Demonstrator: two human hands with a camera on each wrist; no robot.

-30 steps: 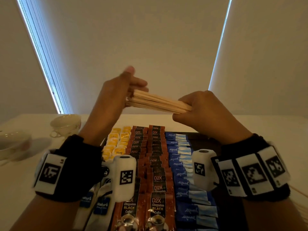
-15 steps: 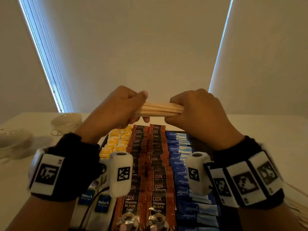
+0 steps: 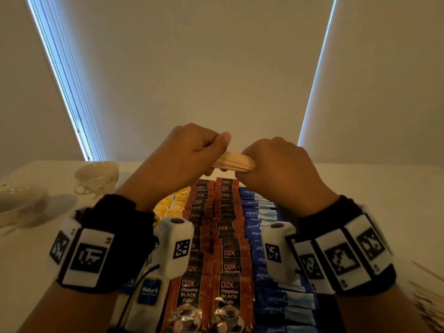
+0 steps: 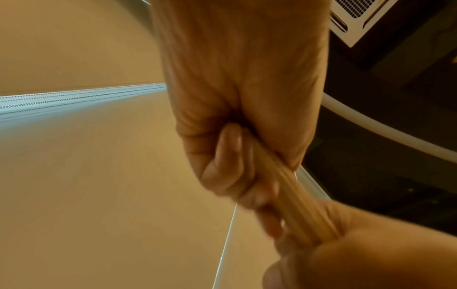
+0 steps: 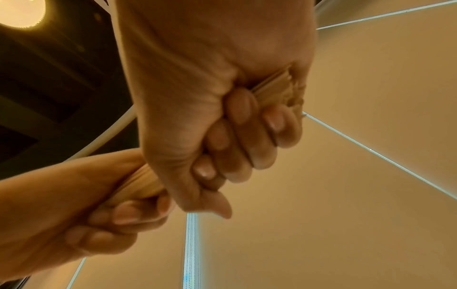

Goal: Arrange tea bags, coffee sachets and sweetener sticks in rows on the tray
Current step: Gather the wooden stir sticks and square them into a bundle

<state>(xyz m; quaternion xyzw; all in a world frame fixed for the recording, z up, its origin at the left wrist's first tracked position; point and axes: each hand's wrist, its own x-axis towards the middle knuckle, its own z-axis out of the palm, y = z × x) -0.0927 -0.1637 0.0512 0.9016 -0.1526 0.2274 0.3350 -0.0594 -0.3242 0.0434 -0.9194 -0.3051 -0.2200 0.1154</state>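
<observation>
A bundle of wooden stir sticks (image 3: pixel 234 161) is held level in the air above the far end of the tray. My left hand (image 3: pixel 192 150) grips its left end in a fist, and my right hand (image 3: pixel 271 162) grips its right end. Both wrist views show fingers curled round the bundle of sticks (image 4: pixel 291 197) (image 5: pixel 141 185). Below the hands lie rows on the dark tray (image 3: pixel 334 318): yellow sachets (image 3: pixel 173 205), two rows of brown D2X coffee sachets (image 3: pixel 228 236), blue Equal sweetener packets (image 3: pixel 262 217), and white Nature's packets (image 3: pixel 149 290) near left.
Two pale teacups stand on the white table at the left, one farther back (image 3: pixel 97 175) and one at the edge (image 3: pixel 20 207). More loose wooden sticks (image 3: pixel 427 296) lie on the table at the near right. Window blinds hang behind.
The left hand went from flat against the stick ends to a fist round them. Both hands have come closer together and lowered slightly, so less of the bundle shows.
</observation>
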